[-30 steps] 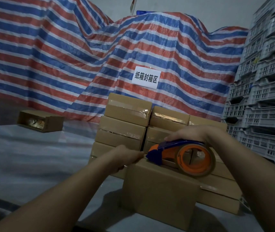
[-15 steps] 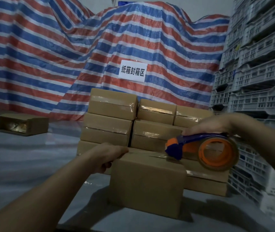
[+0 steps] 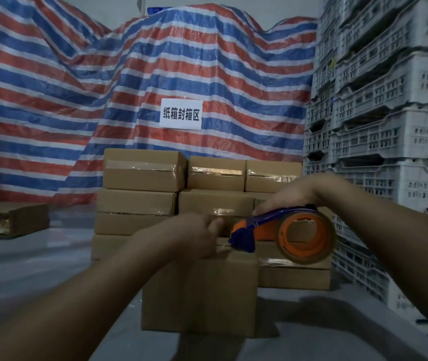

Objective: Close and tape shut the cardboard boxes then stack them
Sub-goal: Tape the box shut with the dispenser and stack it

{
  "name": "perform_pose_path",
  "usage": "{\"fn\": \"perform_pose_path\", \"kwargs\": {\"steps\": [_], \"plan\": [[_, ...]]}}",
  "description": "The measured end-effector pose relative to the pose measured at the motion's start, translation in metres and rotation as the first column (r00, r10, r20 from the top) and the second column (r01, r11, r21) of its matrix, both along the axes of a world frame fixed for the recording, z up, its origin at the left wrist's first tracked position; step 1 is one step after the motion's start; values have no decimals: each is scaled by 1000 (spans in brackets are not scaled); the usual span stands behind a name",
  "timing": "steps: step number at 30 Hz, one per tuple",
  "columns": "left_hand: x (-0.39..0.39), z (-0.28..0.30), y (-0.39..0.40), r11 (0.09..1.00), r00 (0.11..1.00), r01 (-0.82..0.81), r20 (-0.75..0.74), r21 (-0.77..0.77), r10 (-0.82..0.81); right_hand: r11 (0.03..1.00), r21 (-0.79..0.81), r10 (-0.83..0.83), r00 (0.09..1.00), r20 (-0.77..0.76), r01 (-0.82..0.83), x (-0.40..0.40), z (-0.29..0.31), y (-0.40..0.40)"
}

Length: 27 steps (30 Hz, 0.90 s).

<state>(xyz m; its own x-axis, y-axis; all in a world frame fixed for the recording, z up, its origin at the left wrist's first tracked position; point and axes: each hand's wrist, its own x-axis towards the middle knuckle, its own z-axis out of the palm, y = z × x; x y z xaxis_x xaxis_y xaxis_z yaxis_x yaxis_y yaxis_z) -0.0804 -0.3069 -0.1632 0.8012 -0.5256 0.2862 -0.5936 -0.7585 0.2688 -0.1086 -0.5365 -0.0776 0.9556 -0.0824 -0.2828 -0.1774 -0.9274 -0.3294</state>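
Note:
A closed brown cardboard box [image 3: 200,293] stands on the grey surface right in front of me. My left hand [image 3: 194,237] sits at the box's top far edge, fingers curled, pinching the tape end there. My right hand [image 3: 288,195] grips the blue handle of an orange and blue tape dispenser [image 3: 285,234], whose blue nose touches the box top just right of my left hand. Behind the box stands a stack of taped boxes [image 3: 142,170], three rows high.
An open, untaped box [image 3: 10,220] lies on its side at the far left. Stacked white plastic crates [image 3: 390,126] wall off the right. A striped red, white and blue tarp [image 3: 77,100] with a paper sign [image 3: 181,114] hangs behind the stack.
The dispenser has come back left along the box top toward my left hand, which has lifted to the box's top edge. The view has shifted slightly.

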Motion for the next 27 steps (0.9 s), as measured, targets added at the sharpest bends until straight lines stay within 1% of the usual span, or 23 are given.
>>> {"fn": "perform_pose_path", "kwargs": {"steps": [1, 2, 3, 5, 6, 9, 12, 16, 18, 20, 22, 24, 27], "plan": [[-2, -5, -8, 995, 990, 84, -115, 51, -78, 1000, 16, -5, 1000, 10, 5, 0, -1, -3], [-1, -12, -13, 984, 978, 140, -171, 108, -121, 999, 34, -3, 1000, 16, 3, 0, -3, -5], [0, -18, -13, 975, 979, 158, -155, 157, -134, 999, 47, 10, 1000, 17, -11, -1, -6, -8], [7, -26, -11, 969, 992, 128, -48, 210, -121, 996, 72, 43, 999, 13, -43, -3, -10, -12], [9, -27, -11, 967, 993, 118, -20, 225, -116, 996, 79, 51, 999, 14, -52, -3, -11, -13], [12, -31, -10, 967, 993, 110, 16, 231, -117, 995, 75, 65, 998, 24, -66, -4, -5, -17], [9, -36, -6, 971, 990, 85, 95, 224, -109, 992, 90, 87, 996, 16, -88, -14, 5, -35], [1, -35, -4, 970, 991, 69, 100, 231, -94, 997, 74, -22, 1000, 4, 22, -27, -1, -64], [-2, -34, -5, 969, 990, 69, 104, 237, -96, 999, -19, -47, 998, 36, 48, -25, -14, -66], [-3, -35, -4, 976, 990, 83, 91, 203, -103, 995, -85, -47, 995, 85, 54, -19, -26, -63], [-3, -34, -1, 983, 992, 96, 67, 159, -107, 994, -96, -35, 992, 123, 47, -16, -32, -59], [-3, -32, 1, 981, 992, 106, 56, 162, -116, 993, -104, -31, 987, 155, 47, -18, -35, -58], [-9, -24, -7, 975, 980, 149, 109, 167, -168, 996, -81, -32, 984, 177, 47, -19, -40, -61]]}}
